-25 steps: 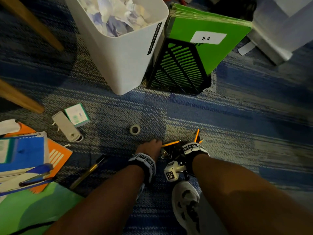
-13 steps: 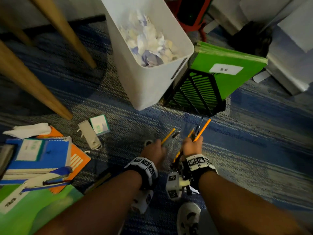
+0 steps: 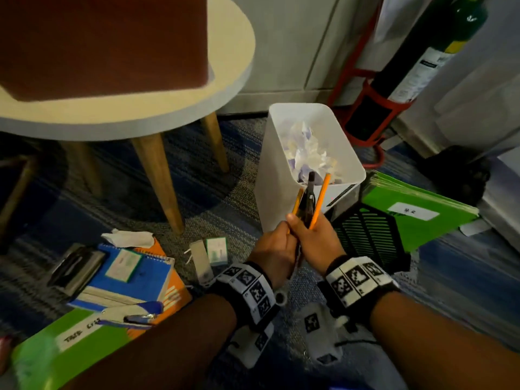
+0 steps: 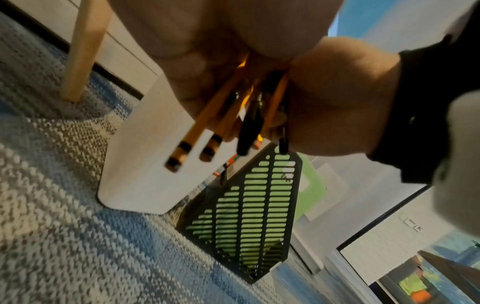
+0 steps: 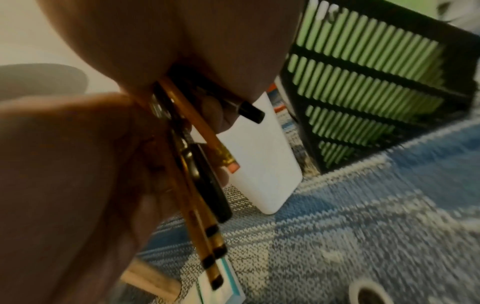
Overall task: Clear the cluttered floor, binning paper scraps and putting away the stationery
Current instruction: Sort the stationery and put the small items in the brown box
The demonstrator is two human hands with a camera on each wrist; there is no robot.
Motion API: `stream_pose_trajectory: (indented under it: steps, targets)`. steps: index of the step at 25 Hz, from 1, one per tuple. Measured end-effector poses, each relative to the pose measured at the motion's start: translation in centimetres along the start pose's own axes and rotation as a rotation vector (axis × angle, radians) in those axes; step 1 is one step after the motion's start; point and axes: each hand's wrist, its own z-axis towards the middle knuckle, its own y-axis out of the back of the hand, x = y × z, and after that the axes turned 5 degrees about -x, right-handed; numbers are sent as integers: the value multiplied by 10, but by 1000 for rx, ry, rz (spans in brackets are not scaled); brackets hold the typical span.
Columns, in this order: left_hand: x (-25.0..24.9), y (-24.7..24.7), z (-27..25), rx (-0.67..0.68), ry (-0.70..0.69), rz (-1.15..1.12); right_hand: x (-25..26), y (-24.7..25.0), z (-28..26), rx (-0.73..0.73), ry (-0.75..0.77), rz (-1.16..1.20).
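Note:
Both hands meet around one bundle of yellow pencils and dark pens (image 3: pixel 309 198), held upright above the carpet. My left hand (image 3: pixel 274 246) grips it from the left and my right hand (image 3: pixel 318 240) from the right. The bundle's tips overlap the near corner of the white bin (image 3: pixel 270 175), which holds crumpled paper scraps (image 3: pixel 306 153). In the left wrist view the bundle's lower ends (image 4: pixel 207 131) stick out below both palms. The right wrist view shows the bundle (image 5: pixel 197 185) the same way, with a tape roll (image 5: pixel 369 294) on the carpet.
A black mesh file holder (image 3: pixel 368 235) with green folders (image 3: pixel 416 212) leans right of the bin. At left lie a blue notebook (image 3: pixel 126 266), an orange one, a green folder (image 3: pixel 64 342), a hole punch (image 3: pixel 73 266), a tissue (image 3: pixel 126 237) and a small box (image 3: pixel 216 249). A table leg (image 3: pixel 157 175) stands nearby.
Both hands have lifted from the carpet with the pencils and pens and closed together into one bundle. The head view has tilted up toward the table and wall.

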Motion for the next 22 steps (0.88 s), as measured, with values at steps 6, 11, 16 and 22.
stream_pose_trajectory:
  steps: [6,11,16,22]
  targets:
    - [-19,37,-3,36,-4,-101,73,29,25,175,133,-262]
    - [-41,98,15,-354,-206,131,149,36,45,184,276,-278]
    - [-77,193,15,-863,-412,293,226,39,67,159,502,-265]
    - [-60,282,1,-1082,-23,669,354,11,81,-197,888,-190]
